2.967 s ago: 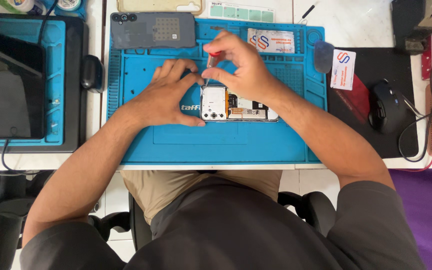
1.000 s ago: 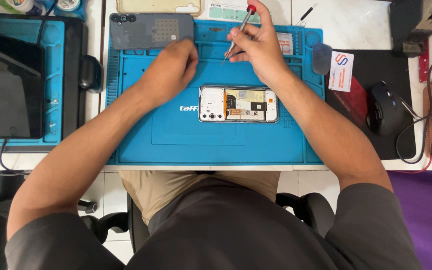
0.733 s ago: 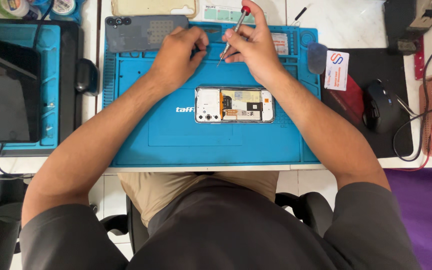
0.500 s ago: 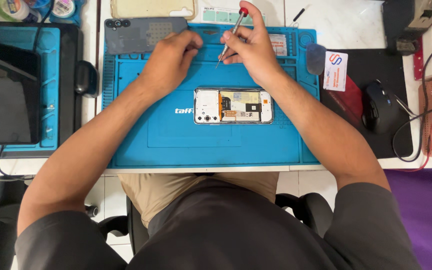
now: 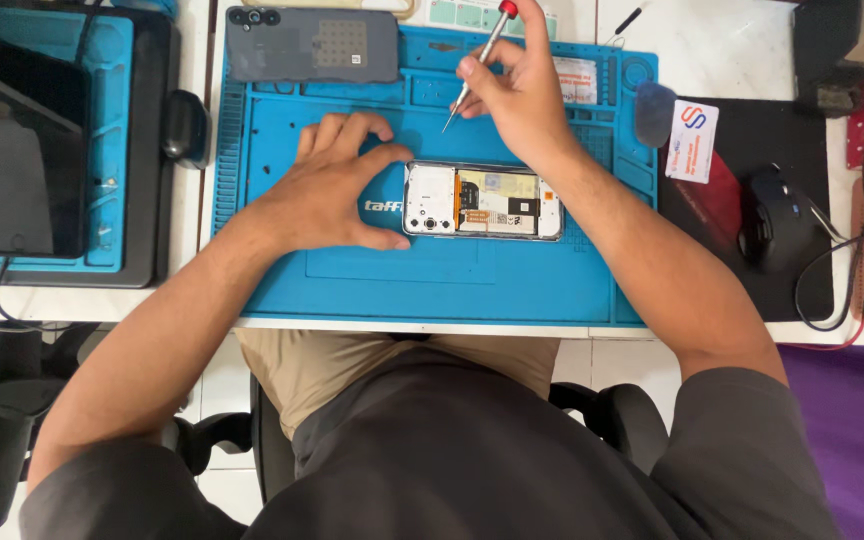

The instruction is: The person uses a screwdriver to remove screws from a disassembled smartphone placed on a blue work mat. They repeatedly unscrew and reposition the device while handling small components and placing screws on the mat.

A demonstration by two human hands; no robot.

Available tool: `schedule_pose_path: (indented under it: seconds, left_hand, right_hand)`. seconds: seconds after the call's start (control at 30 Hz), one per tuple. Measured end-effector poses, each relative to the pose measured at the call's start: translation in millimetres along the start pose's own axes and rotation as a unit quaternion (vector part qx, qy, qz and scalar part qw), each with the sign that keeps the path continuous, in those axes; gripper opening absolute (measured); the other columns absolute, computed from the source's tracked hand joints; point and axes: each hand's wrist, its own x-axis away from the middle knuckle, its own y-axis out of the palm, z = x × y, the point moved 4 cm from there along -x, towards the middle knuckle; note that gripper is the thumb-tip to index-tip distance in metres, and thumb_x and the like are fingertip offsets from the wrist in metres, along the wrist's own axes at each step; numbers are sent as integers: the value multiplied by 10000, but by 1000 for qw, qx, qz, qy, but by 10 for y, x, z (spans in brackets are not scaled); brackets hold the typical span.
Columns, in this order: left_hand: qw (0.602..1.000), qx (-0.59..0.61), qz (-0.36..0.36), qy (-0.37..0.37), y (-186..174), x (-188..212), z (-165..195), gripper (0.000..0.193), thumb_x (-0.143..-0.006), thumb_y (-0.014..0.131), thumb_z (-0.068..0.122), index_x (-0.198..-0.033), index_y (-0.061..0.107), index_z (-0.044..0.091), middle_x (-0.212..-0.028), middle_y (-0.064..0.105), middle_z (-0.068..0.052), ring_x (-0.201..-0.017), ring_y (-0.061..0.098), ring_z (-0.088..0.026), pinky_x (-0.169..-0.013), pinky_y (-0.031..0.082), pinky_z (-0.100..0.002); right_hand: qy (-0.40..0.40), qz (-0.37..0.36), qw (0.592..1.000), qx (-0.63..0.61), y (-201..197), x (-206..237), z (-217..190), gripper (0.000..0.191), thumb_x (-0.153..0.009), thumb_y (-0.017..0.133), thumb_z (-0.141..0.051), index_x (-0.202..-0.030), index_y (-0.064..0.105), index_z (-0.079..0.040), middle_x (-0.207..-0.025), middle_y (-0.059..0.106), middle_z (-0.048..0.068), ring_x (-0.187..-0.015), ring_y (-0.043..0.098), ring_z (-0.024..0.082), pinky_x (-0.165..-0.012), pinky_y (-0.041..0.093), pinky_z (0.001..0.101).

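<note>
Head view shows your right hand (image 5: 514, 95) pinched shut around a slim screwdriver (image 5: 476, 62), fingers closed on the metal shaft below its red cap, with the tip angled down toward the blue mat (image 5: 452, 280) and hanging just above the opened phone (image 5: 482, 200) without touching it. Your left hand (image 5: 337, 185) lies open and flat on the mat, holding nothing; its thumb and forefinger form a loose bracket whose tips meet the phone's left end, near the white camera section. The phone lies flat, back off, near the middle of the mat, long side running left to right. Judge it as light and stiff along its frame but delicate inside: the exposed board, the orange flex strip and the small connectors look easy to scratch or tear, so take hold of it by the outer edges and end corners only, never pressing on the open middle. The mat looks grippy enough that the phone should not slide under light side pressure. Beyond it, the removed grey back cover (image 5: 312, 45) rests at the mat's far left corner, a mouse (image 5: 780, 232) sits on a black pad to the right, and a tablet (image 5: 17, 150) lies on a second blue mat at the left of the table (image 5: 712, 40).
</note>
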Motion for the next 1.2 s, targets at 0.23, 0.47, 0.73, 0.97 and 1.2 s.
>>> schedule_pose_path:
  seconds: [0.23, 0.47, 0.73, 0.97, 1.2]
  left_hand:
    - [1000, -5, 24, -7, 10, -1, 16, 845, -593, 904, 576, -1292, 676, 160, -1315, 482, -97, -1241, 400, -324, -1017, 309, -457]
    - [999, -7, 32, 0, 6, -3, 14, 832, -594, 902, 582, -1286, 688, 173, -1320, 489, -87, -1237, 407, -323, -1017, 315, -461]
    - [1000, -9, 28, 1, 23, 3, -8, 857, -598, 903, 591, -1305, 687, 158, -1332, 486, -92, -1245, 399, -325, -1022, 311, -469]
    - [999, -8, 32, 7, 40, 14, -35, 894, -606, 896, 611, -1327, 678, 128, -1339, 484, -102, -1234, 397, -322, -1028, 311, -470]
    - [1000, -12, 23, 2, 52, 4, -44, 878, -613, 889, 614, -1320, 680, 137, -1303, 488, -102, -1230, 395, -321, -999, 311, -468]
  right_hand:
    - [-46, -65, 996, 29, 281, 233, -150, 796, -1123, 668, 48, -1668, 136, -184, -1103, 685, 134, -900, 747, 189, -834, 640, 333]
    - [-87, -113, 986, 92, 455, 362, -331, 747, -1121, 670, 39, -1641, 163, -134, -1102, 684, 110, -1078, 736, 179, -949, 634, 315]
    - [-97, -113, 980, 129, 482, 366, -317, 758, -1098, 694, 28, -1643, 184, -106, -1138, 691, 107, -1106, 737, 185, -963, 638, 322]
    - [-169, -133, 960, 182, 552, 424, -413, 730, -1056, 748, -5, -1594, 262, -82, -1136, 682, 99, -1085, 740, 169, -938, 623, 309]
    - [-278, -114, 927, 226, 650, 463, -619, 542, -958, 864, -10, -1383, 538, -92, -1035, 624, 78, -902, 681, 187, -815, 586, 297]
